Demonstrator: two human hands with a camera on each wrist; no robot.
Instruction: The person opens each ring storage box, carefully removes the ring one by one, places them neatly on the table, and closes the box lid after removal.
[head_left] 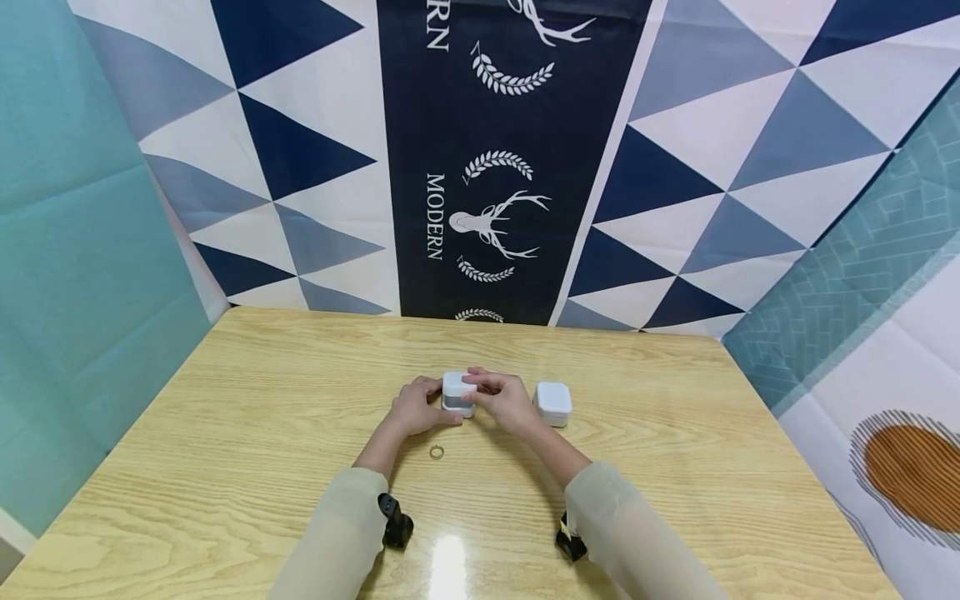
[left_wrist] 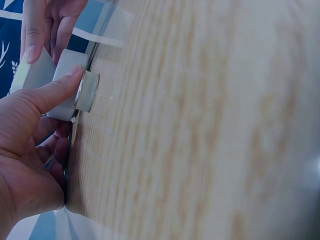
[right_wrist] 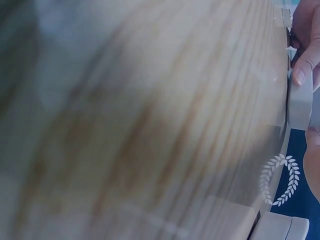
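A small white box (head_left: 452, 402) with rounded corners stands near the middle of the table, its top part tilted away from its base in the left wrist view. My left hand (head_left: 415, 408) grips the base (left_wrist: 71, 75) from the left, thumb in front and fingers behind. From the right, my right hand (head_left: 504, 398) pinches the lid (left_wrist: 42, 72) between thumb and fingers. A gold-coloured ring (head_left: 437, 452) lies on the table in front of the box, close to my left wrist. The box's inside is hidden.
A second white box (head_left: 553, 404), closed, stands just right of my right hand. The wooden table (head_left: 300, 400) ends at a patterned cloth (head_left: 322, 167) behind, with a teal cloth (head_left: 90, 208) on the left.
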